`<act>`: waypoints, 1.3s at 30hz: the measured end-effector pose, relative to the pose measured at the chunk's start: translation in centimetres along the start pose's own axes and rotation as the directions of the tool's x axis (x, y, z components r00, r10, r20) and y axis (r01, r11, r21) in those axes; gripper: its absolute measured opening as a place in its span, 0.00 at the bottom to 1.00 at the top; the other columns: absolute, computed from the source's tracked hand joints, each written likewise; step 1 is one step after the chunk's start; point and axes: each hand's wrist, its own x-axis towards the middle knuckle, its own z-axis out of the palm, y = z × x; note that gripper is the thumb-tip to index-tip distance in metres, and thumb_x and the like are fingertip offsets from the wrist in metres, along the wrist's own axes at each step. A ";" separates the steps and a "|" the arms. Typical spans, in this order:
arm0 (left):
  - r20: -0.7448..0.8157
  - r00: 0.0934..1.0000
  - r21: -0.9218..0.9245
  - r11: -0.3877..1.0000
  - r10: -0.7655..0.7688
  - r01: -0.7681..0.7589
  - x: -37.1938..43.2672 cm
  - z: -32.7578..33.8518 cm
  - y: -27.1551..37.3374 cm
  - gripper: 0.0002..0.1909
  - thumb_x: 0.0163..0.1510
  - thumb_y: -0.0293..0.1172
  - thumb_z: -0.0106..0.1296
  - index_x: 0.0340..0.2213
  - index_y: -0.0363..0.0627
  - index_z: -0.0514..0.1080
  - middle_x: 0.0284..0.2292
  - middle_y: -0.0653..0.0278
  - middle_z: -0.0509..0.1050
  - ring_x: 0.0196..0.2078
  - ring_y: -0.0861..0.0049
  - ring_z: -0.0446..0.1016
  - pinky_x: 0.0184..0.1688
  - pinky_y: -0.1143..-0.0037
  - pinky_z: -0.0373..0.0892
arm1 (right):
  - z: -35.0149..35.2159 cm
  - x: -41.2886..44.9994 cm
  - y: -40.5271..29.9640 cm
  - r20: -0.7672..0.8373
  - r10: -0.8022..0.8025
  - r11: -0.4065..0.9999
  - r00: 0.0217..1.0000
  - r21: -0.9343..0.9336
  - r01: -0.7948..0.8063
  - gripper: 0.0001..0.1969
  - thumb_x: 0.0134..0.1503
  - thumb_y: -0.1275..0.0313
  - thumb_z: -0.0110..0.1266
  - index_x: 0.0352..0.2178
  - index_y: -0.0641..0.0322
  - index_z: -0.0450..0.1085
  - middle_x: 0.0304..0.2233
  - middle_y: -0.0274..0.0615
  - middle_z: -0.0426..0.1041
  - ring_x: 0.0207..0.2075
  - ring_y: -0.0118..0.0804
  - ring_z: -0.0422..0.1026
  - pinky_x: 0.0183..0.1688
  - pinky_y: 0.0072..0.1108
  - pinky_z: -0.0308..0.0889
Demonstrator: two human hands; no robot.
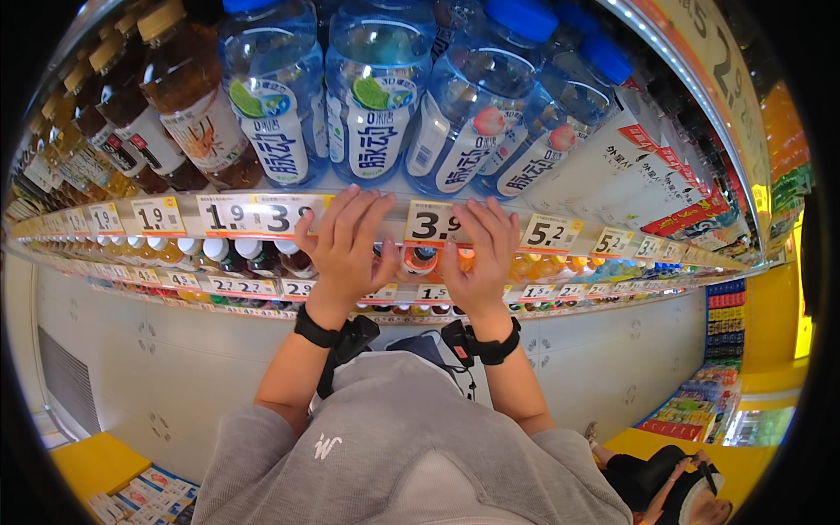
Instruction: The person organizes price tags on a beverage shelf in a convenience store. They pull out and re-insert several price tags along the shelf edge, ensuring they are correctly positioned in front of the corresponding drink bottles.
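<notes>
My left hand (351, 243) rests its fingertips at the front edge of a drink shelf (392, 222), partly covering a price tag (279, 213). Level with it, my right hand (484, 252) touches the same edge, its fingers over the side of another price tag (430, 223). Both hands hold nothing, and each thumb stands apart from the fingers. Just behind the fingertips stand clear blue plastic bottles: a lime-pictured bottle (371, 118) nearest my left hand and a strawberry-pictured bottle (459, 125) nearest my right. Black wrist straps (317, 328) with small devices sit on both wrists.
Brown tea bottles (197, 118) line the shelf at left; white shrink-wrapped packs (623, 157) stand at right. Lower shelves hold more bottles with price strips (243, 287). A person (663, 482) is at lower right, near stacked goods (689, 407). Pale tiled floor (210, 354) lies below.
</notes>
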 end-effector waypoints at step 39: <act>0.230 0.965 0.041 0.989 0.129 -0.143 1.8 -2.9 2.1 0.33 0.44 0.37 0.50 0.53 0.41 0.62 0.52 0.63 0.63 0.59 0.68 0.56 0.59 0.62 0.39 | -7.6 19.8 -0.6 -0.374 -0.296 0.951 0.879 -0.201 0.234 0.14 0.52 0.65 0.51 0.41 0.53 0.71 0.38 0.37 0.72 0.43 0.40 0.67 0.45 0.30 0.61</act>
